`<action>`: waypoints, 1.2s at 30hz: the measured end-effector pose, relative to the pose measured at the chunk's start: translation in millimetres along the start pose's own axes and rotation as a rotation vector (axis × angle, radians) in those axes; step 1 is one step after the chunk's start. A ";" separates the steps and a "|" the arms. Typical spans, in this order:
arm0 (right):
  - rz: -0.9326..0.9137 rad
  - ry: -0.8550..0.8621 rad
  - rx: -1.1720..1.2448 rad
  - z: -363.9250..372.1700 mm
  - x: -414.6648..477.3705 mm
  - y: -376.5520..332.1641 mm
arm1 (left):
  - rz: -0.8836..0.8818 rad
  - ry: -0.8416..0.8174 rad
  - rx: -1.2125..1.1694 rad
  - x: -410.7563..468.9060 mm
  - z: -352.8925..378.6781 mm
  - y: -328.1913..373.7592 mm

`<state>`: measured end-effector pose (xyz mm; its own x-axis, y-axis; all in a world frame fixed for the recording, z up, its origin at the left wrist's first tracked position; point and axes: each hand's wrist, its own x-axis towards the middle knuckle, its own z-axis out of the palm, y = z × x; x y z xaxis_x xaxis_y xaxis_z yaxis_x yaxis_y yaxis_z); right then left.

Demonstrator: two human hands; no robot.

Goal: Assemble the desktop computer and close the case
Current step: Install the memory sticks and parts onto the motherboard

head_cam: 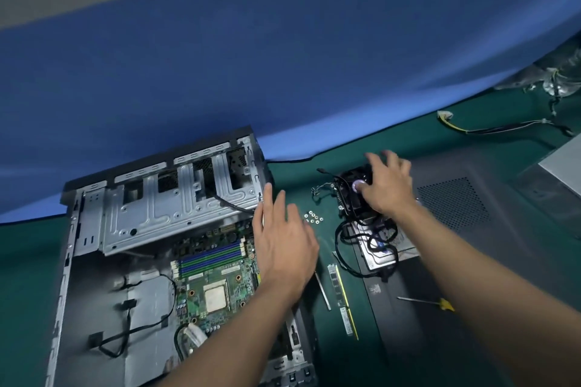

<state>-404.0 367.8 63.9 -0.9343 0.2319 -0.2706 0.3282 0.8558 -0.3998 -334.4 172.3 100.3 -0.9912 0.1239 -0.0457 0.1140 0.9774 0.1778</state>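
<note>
While the dark grey metal computer case [67,261] is lying open on its side at the left, its green motherboard [217,264] is showing one bare square silver processor [215,294] with nothing mounted over it. Hovering above the case's right edge, the left hand [283,248] is spreading flat, fingers straight, holding nothing. Just right of it, a small cluster of silver screws [312,217] is sitting on the green mat, too small to count. Further right, the one black finned cooler fan [352,188] is resting on the mat, up and to the right of the processor. The right hand [388,188], plainly the nearer one, is draping over the fan, thumb on its hub; whether it is gripping yet, I cannot tell. One yellow-handled screwdriver [440,303] is lying nearer the person.
</note>
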 end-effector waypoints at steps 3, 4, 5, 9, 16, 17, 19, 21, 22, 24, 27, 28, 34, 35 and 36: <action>-0.222 -0.410 -0.112 -8.8 18.9 5.2 | -0.010 -0.003 -0.008 0.4 0.3 -0.1; -0.260 -0.507 -0.170 -11.9 23.8 4.6 | -0.015 -0.005 -0.009 0.4 0.3 0.3; -0.278 -0.577 -0.226 -14.5 28.1 3.1 | -0.018 -0.008 -0.010 0.3 0.2 0.8; -0.284 -0.758 -0.400 -20.3 41.0 -1.6 | -0.028 -0.005 -0.042 -0.6 -0.8 1.0; -0.556 -0.337 -0.636 -4.8 32.4 9.9 | -0.036 0.017 -0.065 -1.2 2.5 0.3; -0.574 -0.283 -0.649 -2.5 29.0 9.7 | -0.035 0.022 -0.062 -1.2 3.1 0.0; -0.570 -0.186 -0.655 -2.9 25.1 9.0 | -0.033 0.025 -0.055 -1.4 4.6 -1.1; -0.492 -0.086 -0.582 -11.2 20.8 7.0 | -0.032 0.029 -0.059 -0.8 6.0 -2.1; -0.435 -0.041 -0.518 -18.1 18.1 4.7 | -0.033 0.031 -0.063 -0.3 5.8 -2.2; -0.311 0.008 -0.312 -35.2 9.9 -2.7 | -0.034 0.029 -0.080 -0.1 5.5 -2.6; -0.181 -0.030 0.158 -64.0 -8.5 -14.1 | -0.018 0.042 -0.202 -1.1 4.7 -5.1; -0.165 -0.056 0.321 -71.8 -18.4 -17.4 | -0.012 0.052 -0.277 -2.1 3.1 -6.7; -0.156 -0.323 1.135 -76.5 -82.0 -53.0 | 0.052 0.046 -0.548 -13.6 -13.1 -25.7; -0.161 -0.358 1.198 -72.0 -89.0 -61.3 | 0.068 0.031 -0.546 -18.3 -14.9 -33.9; -0.158 -0.393 1.249 -67.4 -95.8 -69.7 | 0.076 0.022 -0.537 -24.7 -15.8 -44.1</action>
<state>-346.7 317.1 176.7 -0.9413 -0.1604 -0.2971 0.3246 -0.1879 -0.9270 -316.0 123.4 109.1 -0.9833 0.1821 0.0062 0.1413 0.7403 0.6572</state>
